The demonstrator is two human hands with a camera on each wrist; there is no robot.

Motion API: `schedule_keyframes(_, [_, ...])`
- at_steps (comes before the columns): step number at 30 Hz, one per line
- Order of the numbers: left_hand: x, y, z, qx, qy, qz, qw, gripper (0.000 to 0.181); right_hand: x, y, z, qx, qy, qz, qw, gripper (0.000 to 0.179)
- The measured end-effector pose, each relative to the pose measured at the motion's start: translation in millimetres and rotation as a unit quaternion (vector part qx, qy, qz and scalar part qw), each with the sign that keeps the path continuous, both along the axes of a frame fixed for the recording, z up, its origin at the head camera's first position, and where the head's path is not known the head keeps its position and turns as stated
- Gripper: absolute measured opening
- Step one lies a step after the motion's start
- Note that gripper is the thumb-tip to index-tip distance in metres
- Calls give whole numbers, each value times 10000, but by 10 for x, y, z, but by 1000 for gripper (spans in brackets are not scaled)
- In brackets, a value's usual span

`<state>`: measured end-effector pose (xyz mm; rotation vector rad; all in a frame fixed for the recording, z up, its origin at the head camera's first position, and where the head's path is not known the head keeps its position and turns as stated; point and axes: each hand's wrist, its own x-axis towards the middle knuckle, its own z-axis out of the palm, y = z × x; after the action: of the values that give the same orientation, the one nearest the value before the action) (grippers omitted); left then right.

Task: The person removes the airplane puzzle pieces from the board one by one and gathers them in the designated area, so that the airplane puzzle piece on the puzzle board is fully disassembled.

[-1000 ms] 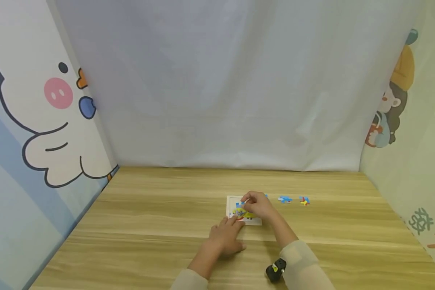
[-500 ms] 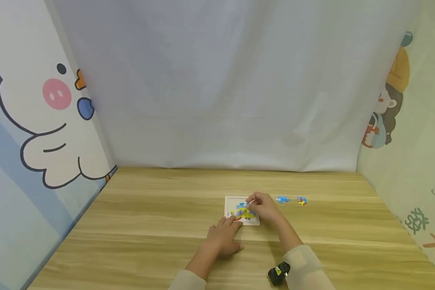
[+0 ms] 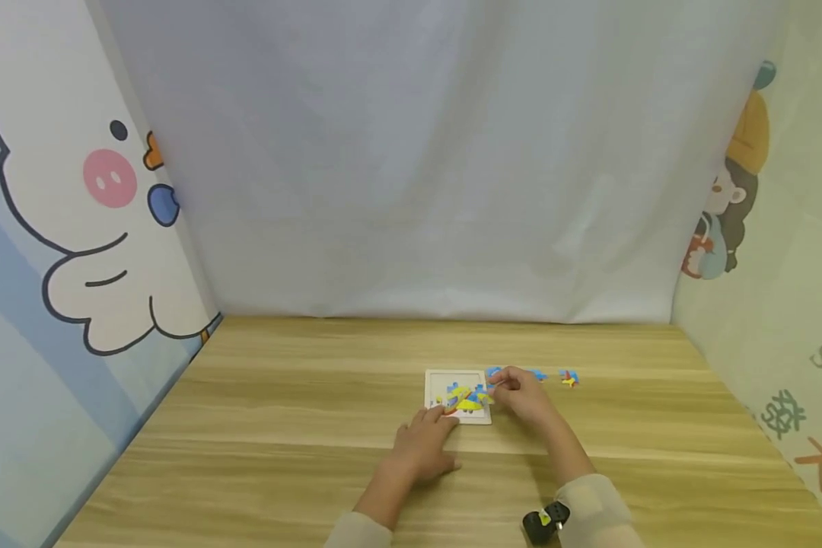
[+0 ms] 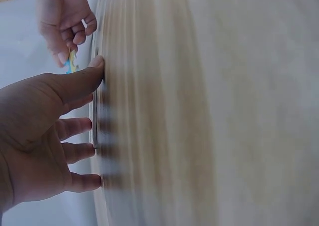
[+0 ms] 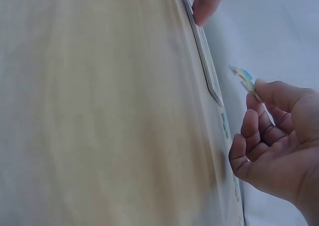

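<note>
A white-rimmed puzzle board (image 3: 428, 387) lies on the wooden table, with blue and yellow picture pieces showing inside its rim. My left hand (image 3: 421, 447) rests at its near left corner, and in the left wrist view the fingers are spread and fairly straight against the board's edge. Between thumb and fingers my right hand (image 3: 530, 399) pinches a yellow and blue jigsaw piece (image 5: 244, 78). That piece is tilted and raised above the board's right side, as the right wrist view shows. The other fingers of the right hand are loosely curled.
Loose jigsaw pieces lie right of the board: a blue one (image 3: 495, 371), another partly behind the right hand, and a red, yellow and blue one (image 3: 569, 377). A black camera (image 3: 545, 524) sits at the right wrist. A white curtain (image 3: 411, 190) hangs behind the table.
My right hand has moved right, from over the board to its right edge, with a yellow and blue jigsaw piece now visible in its pinch. The left hand stays at the board's corner.
</note>
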<state>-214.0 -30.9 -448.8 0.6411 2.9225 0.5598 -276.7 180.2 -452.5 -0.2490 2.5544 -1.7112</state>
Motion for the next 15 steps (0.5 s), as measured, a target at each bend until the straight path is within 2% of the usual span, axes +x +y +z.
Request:
schedule_keyframes(5, [12,-9,0,69,114,21,9999,58,26,75,22,-51,46,-135,9999,21])
schedule_keyframes(11, [48,17,7,189,-63,85,9998,56,29,173,28,-30,40,-243,9997,22])
schedule_keyframes(15, [82,68,28,197,6,66,9998,56,2,246,28,-18,-116,-223,9997,24])
